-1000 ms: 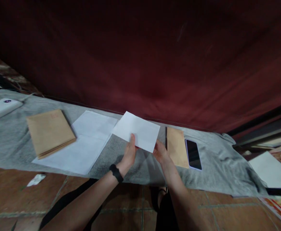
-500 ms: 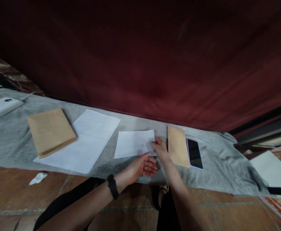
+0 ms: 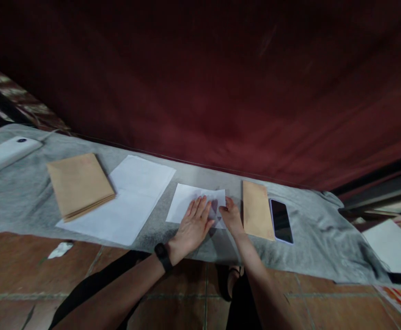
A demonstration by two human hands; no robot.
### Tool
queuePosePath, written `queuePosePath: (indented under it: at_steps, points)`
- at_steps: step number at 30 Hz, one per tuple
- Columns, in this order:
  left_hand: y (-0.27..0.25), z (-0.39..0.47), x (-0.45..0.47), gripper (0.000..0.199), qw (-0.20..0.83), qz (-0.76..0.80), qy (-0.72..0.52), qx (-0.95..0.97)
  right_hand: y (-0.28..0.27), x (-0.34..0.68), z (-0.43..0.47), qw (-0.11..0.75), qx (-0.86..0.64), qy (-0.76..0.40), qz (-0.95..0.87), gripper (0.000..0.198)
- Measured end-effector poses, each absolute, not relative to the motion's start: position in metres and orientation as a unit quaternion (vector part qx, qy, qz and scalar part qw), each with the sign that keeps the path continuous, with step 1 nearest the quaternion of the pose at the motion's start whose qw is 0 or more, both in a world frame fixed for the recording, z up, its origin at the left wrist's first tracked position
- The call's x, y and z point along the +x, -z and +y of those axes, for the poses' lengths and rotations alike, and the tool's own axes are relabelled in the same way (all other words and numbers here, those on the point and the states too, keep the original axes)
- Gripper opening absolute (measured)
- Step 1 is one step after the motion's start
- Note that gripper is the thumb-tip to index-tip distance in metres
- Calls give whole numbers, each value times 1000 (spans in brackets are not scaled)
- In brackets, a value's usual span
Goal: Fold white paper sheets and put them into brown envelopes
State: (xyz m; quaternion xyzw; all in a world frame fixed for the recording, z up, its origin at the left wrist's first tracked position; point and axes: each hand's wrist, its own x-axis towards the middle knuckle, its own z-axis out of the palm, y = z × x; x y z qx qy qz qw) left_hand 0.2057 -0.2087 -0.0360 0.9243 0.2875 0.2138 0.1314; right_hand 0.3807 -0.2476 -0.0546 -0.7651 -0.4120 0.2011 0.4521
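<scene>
paper (image 3: 180,201), one piece, left fingers (image 3: 196,207) spread atop, right fingers (image 3: 228,202) curled at edge, grip unclear, one phone (image 3: 282,221)

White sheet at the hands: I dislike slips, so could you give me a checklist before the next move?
1. Small white sheet lying on grey cloth: ok.
2. Left hand over sheet: ok, fingers extended.
3. Right hand at sheet's right edge: ok.
4. Phone apart from sheet: ok, brown envelope between them.
5. Large white paper uncovered: not ok, brown stack overlaps it.
6. Sheet's underside: cannot tell, hidden.
</scene>
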Motion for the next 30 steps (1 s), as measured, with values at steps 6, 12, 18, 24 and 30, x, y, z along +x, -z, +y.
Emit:
queuePosePath:
  at_steps: [6,12,18,24,30]
  points:
    - [53,-181,208,58,75,373,-158,911,36,372,-256,259,-855,-7,-449,49]
    - [54,-170,214,56,50,400,-150,903,34,351,-239,380,-760,-56,-524,46]
    - [67,-164,217,65,38,336,-140,931,50,319,-224,402,-701,-145,-571,52]
    - [71,-158,217,62,23,349,-119,929,58,314,-223,336,-718,-118,-598,58]
    - [61,-153,206,59,13,382,-115,917,64,316,-227,245,-742,-41,-622,53]
